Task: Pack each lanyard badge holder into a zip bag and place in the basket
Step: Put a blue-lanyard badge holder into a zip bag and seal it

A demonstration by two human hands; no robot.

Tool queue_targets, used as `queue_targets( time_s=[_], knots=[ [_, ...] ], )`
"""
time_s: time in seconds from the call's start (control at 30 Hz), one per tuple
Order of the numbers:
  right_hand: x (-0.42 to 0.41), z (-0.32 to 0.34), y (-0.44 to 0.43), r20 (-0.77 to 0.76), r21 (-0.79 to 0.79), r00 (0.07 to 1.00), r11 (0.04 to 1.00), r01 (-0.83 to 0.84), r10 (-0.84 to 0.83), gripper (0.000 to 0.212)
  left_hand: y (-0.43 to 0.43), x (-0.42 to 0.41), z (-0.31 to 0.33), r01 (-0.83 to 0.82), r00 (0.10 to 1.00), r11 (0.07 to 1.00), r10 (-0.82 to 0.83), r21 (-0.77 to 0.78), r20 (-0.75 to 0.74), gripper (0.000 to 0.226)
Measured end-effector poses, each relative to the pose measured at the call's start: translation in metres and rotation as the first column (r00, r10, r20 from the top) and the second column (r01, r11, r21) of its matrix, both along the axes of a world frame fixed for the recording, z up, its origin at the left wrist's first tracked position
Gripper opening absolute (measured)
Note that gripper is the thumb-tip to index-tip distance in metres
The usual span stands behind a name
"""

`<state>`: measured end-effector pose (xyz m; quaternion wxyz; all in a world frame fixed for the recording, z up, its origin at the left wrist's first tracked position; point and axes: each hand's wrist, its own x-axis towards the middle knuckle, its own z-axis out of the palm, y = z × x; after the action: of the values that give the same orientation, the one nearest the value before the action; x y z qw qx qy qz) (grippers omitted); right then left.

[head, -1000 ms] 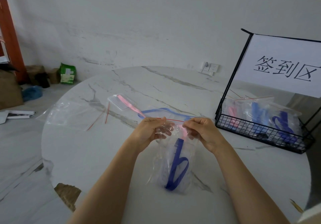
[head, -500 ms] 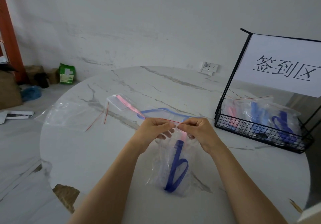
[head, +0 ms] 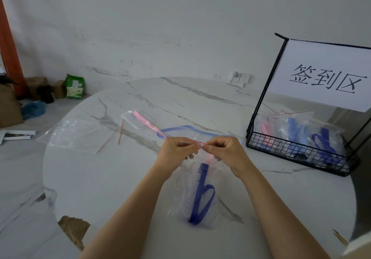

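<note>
A clear zip bag (head: 197, 194) hangs over the table's near middle, with a dark blue lanyard (head: 201, 198) folded inside it. My left hand (head: 177, 151) and my right hand (head: 224, 151) pinch its red zip strip side by side, fingertips almost touching. Behind the hands lie a pink lanyard with its clear badge holder (head: 136, 119) and a light blue lanyard (head: 186, 129). The black wire basket (head: 297, 154) at the right holds several filled bags.
Empty zip bags (head: 80, 134) with red strips lie on the round marble table (head: 100, 174) at the left. A white sign (head: 325, 78) stands on the basket's frame. Boxes and a green packet (head: 74, 86) sit on the floor at the far left.
My two hands have slid closer together along the red zip strip, and the bag's mouth is narrower between them. The bag hangs in the same place.
</note>
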<state>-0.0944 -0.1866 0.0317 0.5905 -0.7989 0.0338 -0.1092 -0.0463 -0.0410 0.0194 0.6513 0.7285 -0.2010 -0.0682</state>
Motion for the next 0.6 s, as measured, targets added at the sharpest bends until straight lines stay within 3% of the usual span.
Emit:
queue_targets(
  time_s=[0.2, 0.3, 0.43, 0.6],
  knots=[
    [0.001, -0.002, -0.002, 0.002, 0.058, 1.000, 0.998, -0.018, 0.018, 0.011, 0.000, 0.000, 0.001, -0.006, 1.000, 0.999, 0.005, -0.042, -0.015, 0.019],
    [0.001, -0.004, -0.009, -0.087, 0.171, 0.992, 0.983, -0.072, 0.088, 0.006, 0.003, 0.002, 0.001, -0.037, 0.993, 0.983, 0.017, -0.180, -0.116, 0.022],
    [0.002, -0.010, -0.010, -0.174, 0.318, 0.955, 0.932, -0.175, 0.239, 0.015, 0.006, 0.006, 0.004, -0.104, 0.943, 0.891, -0.052, -0.441, -0.328, 0.021],
    [0.004, -0.017, 0.003, -0.218, 0.251, 0.907, 0.919, -0.304, 0.359, 0.032, 0.007, 0.020, -0.003, -0.216, 0.860, 0.747, -0.159, -0.629, -0.484, 0.020]
  ],
)
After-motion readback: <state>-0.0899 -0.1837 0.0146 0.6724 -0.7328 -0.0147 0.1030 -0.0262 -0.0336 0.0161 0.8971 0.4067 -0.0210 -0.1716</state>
